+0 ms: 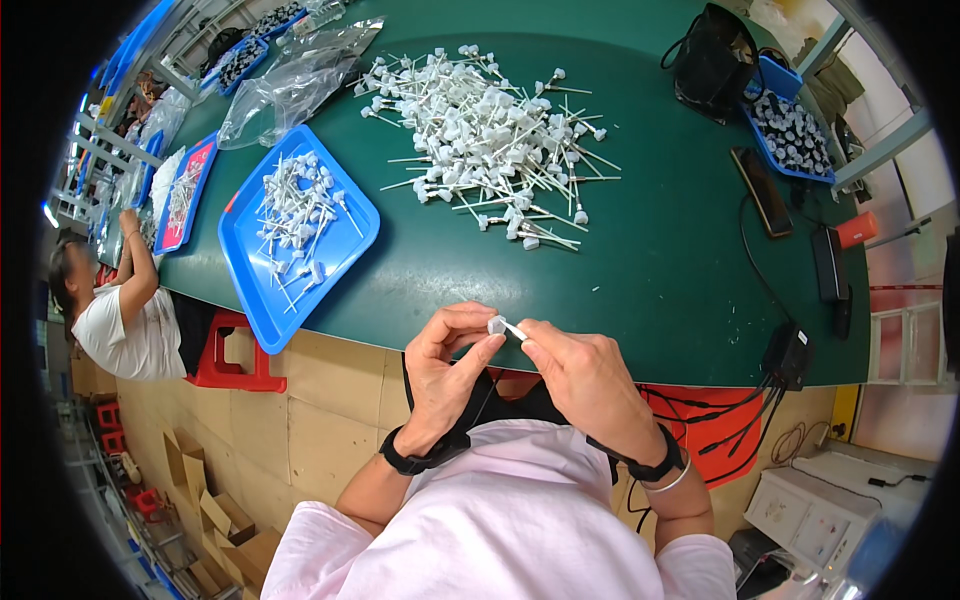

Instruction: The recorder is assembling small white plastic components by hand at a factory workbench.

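"Starting nearest the body, how do the hands stand?"

"Close together, both pinching one white-headed stick (497, 325) near the front edge of the green table (680, 270). The left hand (445, 362) grips at the pale head; the right hand (588, 372) has thumb and forefinger on the stem."

"How would it handle?"

"Light, I'd judge, and fairly stiff, though a stem so thin could bend if levered sideways. I can't tell whether the head is soft or slippery. I'd hold it by the head and steady the stem close to the joint."

"And room to move?"

"Forward, a strip of tabletop separates the hands from anything else. To the left, mind the blue tray (255, 290); its near corner seems to jut past the table edge. Farther off lies the loose pile of similar sticks (495, 130), stems poking outward, easy to snag."
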Tool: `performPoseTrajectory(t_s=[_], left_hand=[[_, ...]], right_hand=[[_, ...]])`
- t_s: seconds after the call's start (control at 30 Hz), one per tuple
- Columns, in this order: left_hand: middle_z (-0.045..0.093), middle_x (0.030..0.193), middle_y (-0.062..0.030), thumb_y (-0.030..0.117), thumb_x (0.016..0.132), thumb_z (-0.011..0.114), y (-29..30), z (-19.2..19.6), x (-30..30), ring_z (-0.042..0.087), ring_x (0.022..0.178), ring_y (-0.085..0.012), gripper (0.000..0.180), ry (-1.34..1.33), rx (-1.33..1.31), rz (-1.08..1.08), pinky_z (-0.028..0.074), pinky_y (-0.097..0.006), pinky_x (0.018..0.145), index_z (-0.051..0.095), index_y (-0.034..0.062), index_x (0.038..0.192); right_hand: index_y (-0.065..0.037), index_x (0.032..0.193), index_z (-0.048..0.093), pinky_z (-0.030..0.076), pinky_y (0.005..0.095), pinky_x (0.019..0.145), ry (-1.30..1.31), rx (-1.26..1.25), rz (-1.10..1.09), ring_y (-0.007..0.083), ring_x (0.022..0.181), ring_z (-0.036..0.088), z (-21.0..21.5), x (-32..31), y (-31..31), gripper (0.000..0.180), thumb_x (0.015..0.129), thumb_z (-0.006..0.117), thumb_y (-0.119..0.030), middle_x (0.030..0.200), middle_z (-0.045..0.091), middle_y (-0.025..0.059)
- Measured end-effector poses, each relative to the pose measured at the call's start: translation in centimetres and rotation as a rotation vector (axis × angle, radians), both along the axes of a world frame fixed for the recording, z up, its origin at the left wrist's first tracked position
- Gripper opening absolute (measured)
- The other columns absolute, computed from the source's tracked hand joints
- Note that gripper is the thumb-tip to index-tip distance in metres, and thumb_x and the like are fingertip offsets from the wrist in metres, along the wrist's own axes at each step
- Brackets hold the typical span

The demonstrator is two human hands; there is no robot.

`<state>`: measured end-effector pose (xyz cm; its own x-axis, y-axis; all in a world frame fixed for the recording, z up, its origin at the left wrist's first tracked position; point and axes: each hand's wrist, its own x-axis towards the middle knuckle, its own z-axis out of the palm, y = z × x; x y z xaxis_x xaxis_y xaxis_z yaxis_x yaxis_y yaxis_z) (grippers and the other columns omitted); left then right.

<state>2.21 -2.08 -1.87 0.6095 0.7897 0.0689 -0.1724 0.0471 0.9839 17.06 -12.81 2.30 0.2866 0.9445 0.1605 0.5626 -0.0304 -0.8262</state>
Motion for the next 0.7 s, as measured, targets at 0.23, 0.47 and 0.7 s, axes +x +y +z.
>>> performPoseTrajectory(t_s=[0.23, 0.47, 0.7], left_hand=[[0.062, 0.120, -0.0147, -0.008, 0.087, 0.070, 0.2, 0.0, -0.3, 0.067, 0.104, -0.0174, 0.021, -0.024, -0.043, -0.049, 0.055, -0.030, 0.095, 0.063, -0.0033, 0.106], [0.063, 0.120, -0.0148, -0.009, 0.086, 0.070, 0.2, 0.0, -0.4, 0.065, 0.102, -0.0134, 0.020, -0.055, -0.109, -0.069, 0.054, -0.027, 0.091, 0.063, -0.0020, 0.104], [0.064, 0.117, -0.0147, -0.009, 0.086, 0.070, 0.3, 0.1, -0.6, 0.065, 0.101, -0.0138, 0.020, -0.057, -0.135, -0.080, 0.053, -0.027, 0.092, 0.063, -0.0015, 0.103]], right_hand=[[0.002, 0.102, 0.066, 0.043, 0.0392, 0.051, 0.352, -0.155, 0.081, 0.0312, 0.051, 0.053, 0.4, 1.6, 0.3, 0.020, 0.100, 0.056, -0.015, 0.061, 0.057, 0.0181], [0.000, 0.104, 0.069, 0.038, 0.0292, 0.047, 0.526, -0.295, 0.168, 0.0062, 0.048, 0.046, 0.2, 2.6, 0.5, 0.024, 0.103, 0.053, -0.018, 0.054, 0.051, 0.0020], [-0.002, 0.105, 0.070, 0.036, 0.0280, 0.047, 0.571, -0.346, 0.248, 0.0059, 0.048, 0.044, 0.0, 3.3, 0.7, 0.027, 0.104, 0.052, -0.021, 0.051, 0.049, -0.0006]])
